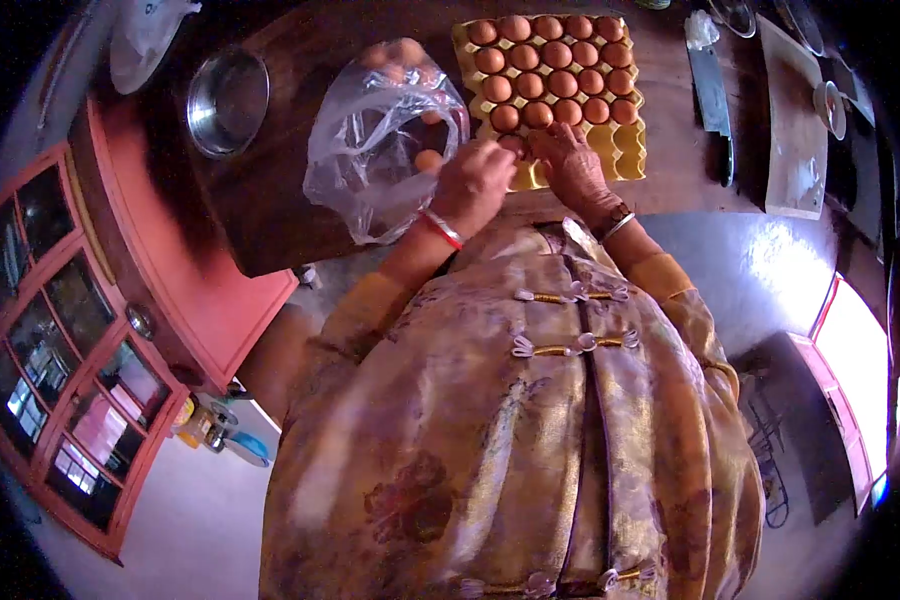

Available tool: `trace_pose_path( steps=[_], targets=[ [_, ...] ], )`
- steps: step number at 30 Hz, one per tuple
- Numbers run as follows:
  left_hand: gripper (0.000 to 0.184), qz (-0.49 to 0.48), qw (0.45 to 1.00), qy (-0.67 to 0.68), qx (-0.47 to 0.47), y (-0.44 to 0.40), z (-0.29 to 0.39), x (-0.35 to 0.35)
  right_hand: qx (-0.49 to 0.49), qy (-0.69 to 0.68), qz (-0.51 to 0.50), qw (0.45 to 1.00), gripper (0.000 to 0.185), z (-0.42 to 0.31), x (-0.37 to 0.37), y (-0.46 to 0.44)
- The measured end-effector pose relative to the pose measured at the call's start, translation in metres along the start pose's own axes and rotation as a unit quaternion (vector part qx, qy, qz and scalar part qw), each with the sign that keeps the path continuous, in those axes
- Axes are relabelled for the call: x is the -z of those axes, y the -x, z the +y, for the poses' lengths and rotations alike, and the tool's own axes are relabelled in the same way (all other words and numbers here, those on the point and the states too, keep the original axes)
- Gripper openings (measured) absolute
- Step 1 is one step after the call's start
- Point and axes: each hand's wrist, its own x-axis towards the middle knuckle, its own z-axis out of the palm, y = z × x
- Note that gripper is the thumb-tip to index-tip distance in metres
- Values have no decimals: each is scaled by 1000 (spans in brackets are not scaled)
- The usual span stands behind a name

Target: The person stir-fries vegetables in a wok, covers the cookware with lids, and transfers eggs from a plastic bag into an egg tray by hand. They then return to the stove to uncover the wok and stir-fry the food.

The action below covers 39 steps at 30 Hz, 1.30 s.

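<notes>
Worn on head as 1 view | looking steeply down past jacket (470,430) to egg tray (625,155) | near, wide-angled

A dark wooden table (270,222) is spreading across the top of the frame, and a round metal bowl (228,103) is sitting on it at upper left. A pale plastic bag (146,42) is showing nearer the upper-left corner. At upper right a cleaver (710,95) is lying with its dark handle pointing down the frame, just beside a greyish board (794,150); a small white bowl (830,108) is standing by the board's right edge. A red-framed cabinet (74,245) (its panes are catching reflections) is filling the left side, beside a reddish surface (202,275).
</notes>
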Motion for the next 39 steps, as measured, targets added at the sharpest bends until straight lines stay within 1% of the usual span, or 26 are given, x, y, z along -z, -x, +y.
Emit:
trace_pose_path(
  steps=[2, 3, 4, 6, 7, 9, 10, 12, 14, 15, 16, 17, 18, 20, 21, 22, 24, 25, 26, 28, 29, 30, 32, 33, 37, 39],
  targets=[
    [6, 83, 995, 19, 46, 10, -17, 29, -30, 20, -46, 998, 37, -1, -3, 1],
    [5, 112, 988, 45, 93, 19, -44, 30, -32, 41, -43, 998, 34, -4, -1, -1],
    [7, 119, 979, 66, 150, 30, -68, 32, -31, 42, -43, 998, 34, -5, -2, -1],
    [11, 62, 971, 46, 225, 35, -87, 44, -46, 33, -6, 998, 34, -6, -5, -3],
    [11, 66, 971, 47, 226, 36, -101, 37, -41, 42, -29, 998, 34, -10, 1, -5],
    [16, -52, 972, 34, 226, 36, -121, 23, -45, 38, -28, 998, 34, -13, 0, -6],
    [16, -48, 972, 36, 228, 37, -125, 17, -51, 31, -25, 998, 34, -13, 0, -6],
    [20, -30, 987, -37, 152, 35, -129, 5, -32, 53, -17, 998, 36, -12, -2, -6],
    [20, -26, 985, -40, 164, 36, -136, -10, -46, 82, -30, 995, 36, -12, -6, -4],
    [19, -43, 983, -52, 172, 37, -137, -17, -26, 85, 3, 996, 36, -12, -7, -5],
    [19, -60, 980, -64, 179, 39, -139, -22, -25, 86, 3, 996, 36, -13, -8, -5],
    [16, -46, 986, -87, 137, 42, -140, -27, -24, 88, 8, 996, 36, -13, -9, -5],
    [16, -46, 986, -87, 135, 41, -136, -28, -23, 91, 12, 995, 35, -13, -9, -5],
    [16, -60, 978, -68, 188, 37, -129, -29, -31, 89, 5, 996, 35, -12, -10, -4],
    [19, -21, 987, -56, 147, 41, -134, -35, -39, 84, -5, 996, 34, -11, -11, -3],
    [19, -21, 988, -54, 146, 46, -146, -46, -41, 85, -5, 996, 34, -9, -12, -1],
    [26, 96, 983, 23, 157, 54, -169, -64, -31, 65, -21, 997, 26, -4, -16, -2],
    [35, 124, 984, -10, 130, 50, -152, -41, -34, 65, -20, 997, 26, -3, -17, -1],
    [35, 121, 984, -9, 128, 47, -137, -21, -45, 65, -23, 997, 27, -3, -17, -1],
    [33, 121, 941, 190, 250, 42, -113, 13, -58, 65, -24, 996, 28, -4, -16, -2],
    [38, 104, 926, 232, 279, 42, -108, 24, -50, 61, -22, 997, 29, -4, -15, -2],
    [38, 102, 927, 231, 278, 43, -103, 31, -42, 57, -19, 997, 31, -3, -15, -1],
    [36, 136, 912, 307, 236, 46, -94, 42, -51, 44, -25, 997, 32, -1, -17, -1],
    [40, 117, 905, 334, 235, 48, -90, 46, -58, 32, -31, 997, 33, -1, -18, -2],
    [44, 114, 880, 411, 208, 48, -58, 59, -78, 13, -14, 997, 33, 0, -18, 1],
    [44, 73, 845, 485, 212, 43, -40, 67, -13, 49, -1, 999, 33, 1, -17, 1]
  ],
)
